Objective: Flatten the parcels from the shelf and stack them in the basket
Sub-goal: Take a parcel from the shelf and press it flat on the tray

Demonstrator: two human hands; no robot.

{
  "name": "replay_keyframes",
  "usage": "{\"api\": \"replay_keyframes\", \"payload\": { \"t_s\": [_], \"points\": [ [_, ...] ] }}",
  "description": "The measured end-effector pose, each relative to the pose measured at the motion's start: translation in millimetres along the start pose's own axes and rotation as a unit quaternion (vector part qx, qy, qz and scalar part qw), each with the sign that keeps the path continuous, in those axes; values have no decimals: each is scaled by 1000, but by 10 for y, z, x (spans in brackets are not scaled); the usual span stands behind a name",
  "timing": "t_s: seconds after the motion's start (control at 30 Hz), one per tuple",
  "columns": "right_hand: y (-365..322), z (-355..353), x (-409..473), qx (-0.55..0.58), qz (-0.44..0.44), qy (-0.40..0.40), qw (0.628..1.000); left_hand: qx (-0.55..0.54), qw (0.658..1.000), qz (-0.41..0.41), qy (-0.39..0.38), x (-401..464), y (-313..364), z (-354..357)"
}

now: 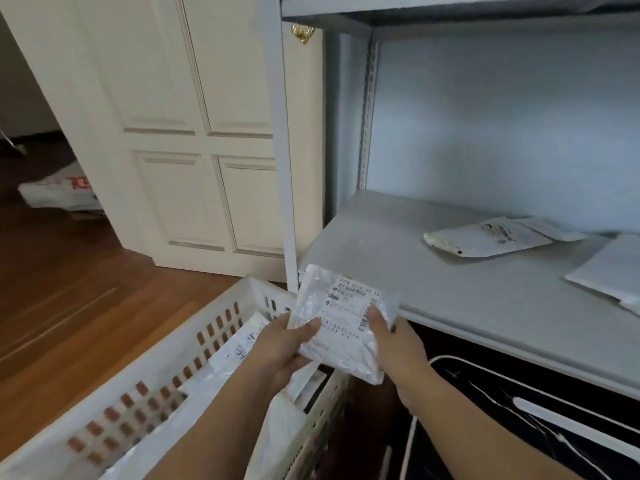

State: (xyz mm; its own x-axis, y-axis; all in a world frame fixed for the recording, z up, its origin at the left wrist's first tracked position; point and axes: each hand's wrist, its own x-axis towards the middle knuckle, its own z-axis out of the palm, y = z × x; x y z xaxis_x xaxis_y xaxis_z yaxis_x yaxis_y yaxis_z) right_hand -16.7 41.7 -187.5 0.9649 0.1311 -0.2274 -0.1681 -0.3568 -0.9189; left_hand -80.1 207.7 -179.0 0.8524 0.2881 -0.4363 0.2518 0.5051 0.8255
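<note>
We hold a white plastic mailer parcel (341,323) with a printed shipping label between both hands, above the far corner of the white slatted basket (145,393) and just off the front left corner of the grey shelf (433,289). Our left hand (287,344) grips the parcel's left edge, thumb lying across its face; our right hand (391,344) pinches the right edge beside the barcode. The parcel is crinkled and not yet pressed flat. Several flattened parcels (242,348) already lie in the basket. Two more mailers wait on the shelf: a padded mailer (485,239) near the back and a flat white envelope (613,271) at the right edge.

The risk we judge from here: the slick film could slip from two edge grips and drop outside the basket, between its rim and the shelf post. Trapped air may also leave the parcel puffed, so the stack could lean and slide. A cream panelled door (194,133) stands open on the left, above the wooden floor (69,289).
</note>
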Motion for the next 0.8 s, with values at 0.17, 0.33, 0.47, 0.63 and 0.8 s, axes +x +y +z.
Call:
{"api": "replay_keyframes", "payload": {
  "t_s": [0.17,0.33,0.47,0.63,0.8],
  "points": [
    [159,186,193,-311,-123,-69,940,86,963,4,255,501,-161,-850],
    [302,329,296,-476,-214,-158,838,268,923,-61,269,880,-503,-1006],
    [479,538,470,-550,-185,-254,774,352,911,-59,207,1149,-807,-845],
    [653,561,488,-548,-192,-290,761,793,601,25,95,1210,-1180,-800],
    [754,587,515,-533,-202,-291,769,869,489,38,-70,1162,-1410,-932]
  ]
}}
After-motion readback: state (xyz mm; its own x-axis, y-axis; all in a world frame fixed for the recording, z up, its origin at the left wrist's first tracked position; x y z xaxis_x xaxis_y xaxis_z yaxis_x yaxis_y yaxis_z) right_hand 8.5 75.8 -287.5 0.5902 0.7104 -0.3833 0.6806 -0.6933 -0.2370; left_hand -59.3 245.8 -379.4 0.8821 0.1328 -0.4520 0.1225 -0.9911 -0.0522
